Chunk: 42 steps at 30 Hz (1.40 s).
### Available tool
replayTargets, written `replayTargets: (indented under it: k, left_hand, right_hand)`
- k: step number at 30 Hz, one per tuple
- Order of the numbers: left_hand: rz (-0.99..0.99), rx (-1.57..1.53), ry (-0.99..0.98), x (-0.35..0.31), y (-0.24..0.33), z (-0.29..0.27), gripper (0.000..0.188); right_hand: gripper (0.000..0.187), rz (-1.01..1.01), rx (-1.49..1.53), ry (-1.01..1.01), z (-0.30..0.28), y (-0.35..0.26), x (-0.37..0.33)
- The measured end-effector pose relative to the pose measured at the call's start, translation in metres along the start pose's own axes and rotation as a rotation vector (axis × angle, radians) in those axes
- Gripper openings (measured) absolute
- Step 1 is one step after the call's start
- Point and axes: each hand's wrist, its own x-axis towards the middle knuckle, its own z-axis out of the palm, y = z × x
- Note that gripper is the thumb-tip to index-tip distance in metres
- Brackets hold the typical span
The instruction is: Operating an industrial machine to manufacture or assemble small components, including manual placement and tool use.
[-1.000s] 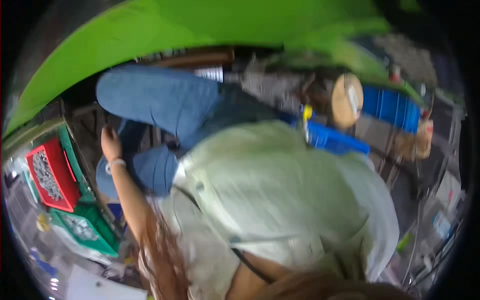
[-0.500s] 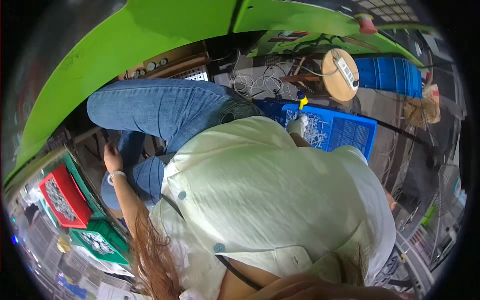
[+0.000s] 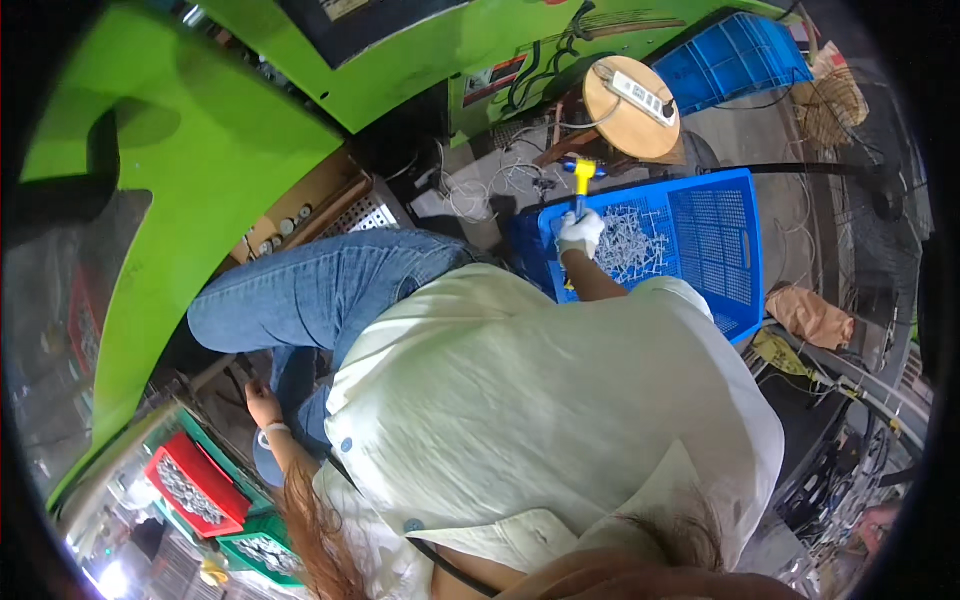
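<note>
My right hand (image 3: pixel 580 235), in a white glove, grips the blue handle of a hammer (image 3: pixel 583 175) with a yellow and blue head. It holds the hammer upright over the near left part of a blue plastic crate (image 3: pixel 752 255). Many small, pale, branched parts (image 3: pixel 632 245) lie in a heap in that crate, just right of the glove. My left hand (image 3: pixel 263 405) is bare and low beside my knee, with a pale band on its wrist. Its fingers are curled next to dark framework; what they hold, if anything, is too small to make out.
At the lower left, a red bin (image 3: pixel 200 485) and a green bin (image 3: pixel 262 548) hold small metal parts. A round wooden stool (image 3: pixel 610 110) carries a power strip (image 3: pixel 642 98). Behind it stands another blue crate (image 3: pixel 730 60). Green machine panels (image 3: pixel 215 150) curve along the left. Cables lie on the floor.
My right hand and the hammer have come further into view, raised over the crate's left side. The view has turned, so the bins sit lower and more of the crate shows. My left hand stays beside the knee.
</note>
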Motion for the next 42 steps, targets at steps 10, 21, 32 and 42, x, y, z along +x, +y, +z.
replayTargets:
  k: [10,21,32,42]
  left_hand:
    - [-0.085,-0.056,-0.050,-0.006,0.005,-0.002,0.022]
    - [-0.084,0.248,-0.125,-0.028,0.026,-0.019,0.017]
    - [-0.207,0.160,-0.120,-0.062,0.056,-0.034,0.018]
    - [-0.123,0.258,-0.144,-0.075,0.061,-0.041,0.019]
  right_hand:
    - [0.018,0.740,0.921,0.181,0.010,-0.031,0.188]
    - [0.024,1.051,1.714,0.363,0.079,-0.017,0.250]
    - [0.031,0.739,2.229,-0.213,0.159,0.026,0.274]
    - [0.022,0.907,2.159,0.049,0.163,-0.003,0.277]
